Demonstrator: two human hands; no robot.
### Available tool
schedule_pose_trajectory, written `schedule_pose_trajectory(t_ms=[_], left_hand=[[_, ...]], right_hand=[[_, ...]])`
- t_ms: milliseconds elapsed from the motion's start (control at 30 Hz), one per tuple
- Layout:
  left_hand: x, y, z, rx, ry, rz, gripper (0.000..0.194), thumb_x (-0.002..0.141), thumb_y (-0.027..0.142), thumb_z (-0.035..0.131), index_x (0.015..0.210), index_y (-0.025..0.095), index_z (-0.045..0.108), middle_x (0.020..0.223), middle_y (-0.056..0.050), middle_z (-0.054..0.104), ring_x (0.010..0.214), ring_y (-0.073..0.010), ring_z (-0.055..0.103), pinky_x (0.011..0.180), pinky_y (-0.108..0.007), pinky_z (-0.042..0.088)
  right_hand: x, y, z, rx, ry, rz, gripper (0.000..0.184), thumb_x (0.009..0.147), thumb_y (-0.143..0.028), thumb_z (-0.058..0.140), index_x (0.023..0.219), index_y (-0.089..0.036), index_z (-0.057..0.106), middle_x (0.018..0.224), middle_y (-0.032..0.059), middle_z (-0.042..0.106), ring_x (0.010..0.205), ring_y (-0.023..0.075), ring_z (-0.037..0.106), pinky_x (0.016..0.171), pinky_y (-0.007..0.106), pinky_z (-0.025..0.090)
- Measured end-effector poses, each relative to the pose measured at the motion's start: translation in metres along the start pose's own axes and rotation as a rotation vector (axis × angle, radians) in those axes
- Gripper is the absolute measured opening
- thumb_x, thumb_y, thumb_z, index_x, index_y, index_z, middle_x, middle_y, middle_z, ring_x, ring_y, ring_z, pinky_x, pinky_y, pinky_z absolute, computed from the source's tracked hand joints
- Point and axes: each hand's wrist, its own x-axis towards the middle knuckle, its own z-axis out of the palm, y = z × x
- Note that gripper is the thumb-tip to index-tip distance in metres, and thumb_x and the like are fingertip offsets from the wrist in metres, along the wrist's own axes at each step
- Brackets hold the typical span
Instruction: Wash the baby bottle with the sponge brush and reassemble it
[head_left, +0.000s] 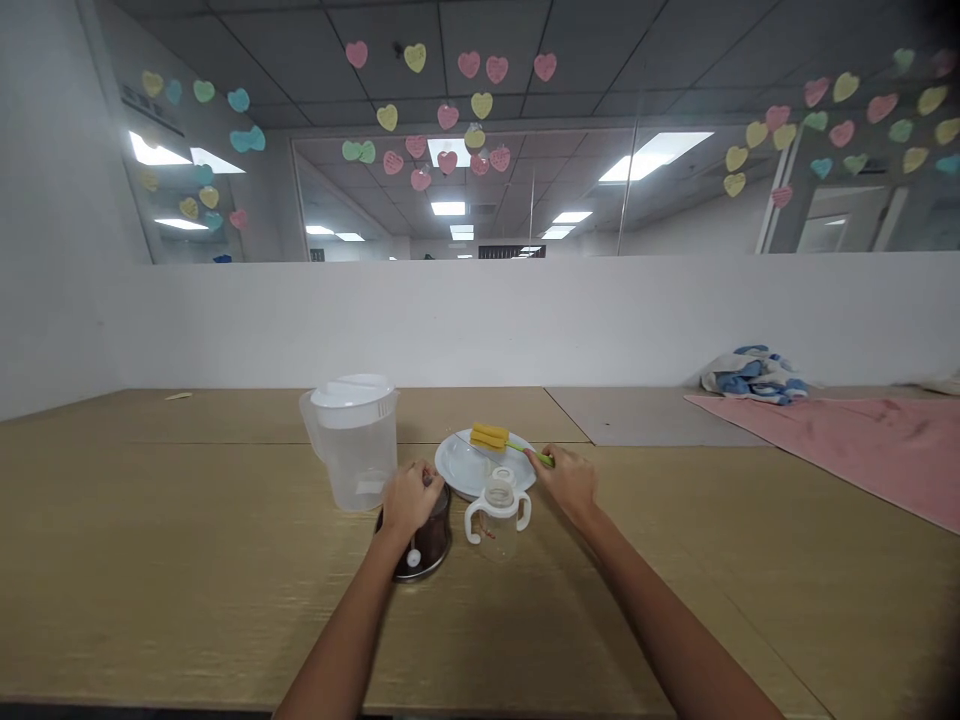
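My left hand [409, 495] is closed at the top of a dark brown round container [431, 540] with a shiny lower rim and a small white disc on its front. The fingers hide much of its top. My right hand [568, 482] grips the green handle of a sponge brush [490, 437], whose yellow sponge head is over the white plate [454, 468]. In front of that plate stands a clear baby bottle [498, 530] with two white side handles. Its mouth is uncovered, and neither hand touches it.
A translucent plastic pitcher [360, 450] with a white lid stands left of the plate. At the back right lie a crumpled blue-and-white cloth [756, 375] and a pink cloth [862, 440]. A white wall [480, 320] rises behind the table [187, 560].
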Motion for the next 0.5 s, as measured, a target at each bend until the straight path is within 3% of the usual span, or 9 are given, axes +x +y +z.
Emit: schedule_pose_trajectory(t_ms=[300, 433, 500], left_hand=[[-0.002, 0.0, 0.0, 0.16, -0.043, -0.007, 0.022, 0.072, 0.031, 0.051, 0.086, 0.017, 0.06, 0.091, -0.011, 0.062, 0.092, -0.026, 0.054, 0.079, -0.033, 0.036], [0.001, 0.008, -0.006, 0.122, 0.032, -0.083, 0.028, 0.074, 0.033, 0.049, 0.093, 0.015, 0.059, 0.096, -0.013, 0.062, 0.095, -0.029, 0.054, 0.081, -0.038, 0.036], [0.007, 0.018, -0.008, 0.035, 0.065, -0.055, 0.026, 0.076, 0.029, 0.046, 0.094, 0.015, 0.059, 0.096, -0.014, 0.062, 0.096, -0.0285, 0.053, 0.084, -0.039, 0.035]], right_hand=[[0.002, 0.002, 0.001, -0.022, -0.078, 0.038, 0.051, 0.083, -0.057, 0.041, 0.063, -0.016, 0.065, 0.061, 0.0069, 0.065, 0.053, 0.0129, 0.053, 0.05, 0.025, 0.017], [0.002, 0.003, 0.0, -0.036, -0.065, 0.052, 0.05, 0.083, -0.056, 0.042, 0.063, -0.016, 0.065, 0.06, 0.007, 0.065, 0.053, 0.0133, 0.053, 0.05, 0.026, 0.017], [0.003, 0.003, -0.002, -0.044, -0.062, 0.07, 0.05, 0.083, -0.056, 0.041, 0.063, -0.017, 0.065, 0.06, 0.007, 0.065, 0.052, 0.0133, 0.053, 0.05, 0.026, 0.017]])
